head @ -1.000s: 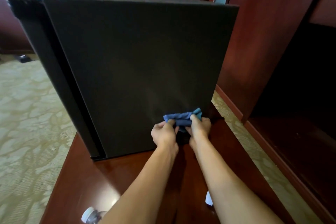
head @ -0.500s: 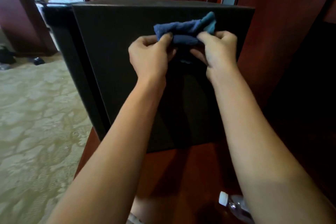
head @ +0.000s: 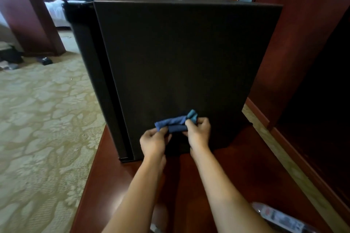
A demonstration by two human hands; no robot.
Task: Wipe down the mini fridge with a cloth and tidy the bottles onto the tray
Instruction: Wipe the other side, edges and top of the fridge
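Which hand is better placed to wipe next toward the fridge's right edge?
Probably the right hand. It pinches the rolled blue cloth at the end nearer the right edge of the black mini fridge, low on its side; the left hand holds the other end.

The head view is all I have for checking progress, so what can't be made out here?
- Tray: not in the head view at all.
- Bottle: cut off by the bottom edge, partly behind the right forearm.
- Fridge door front: turned away to the left.
- Cloth: its ends hidden by the left hand and right hand pinching it.
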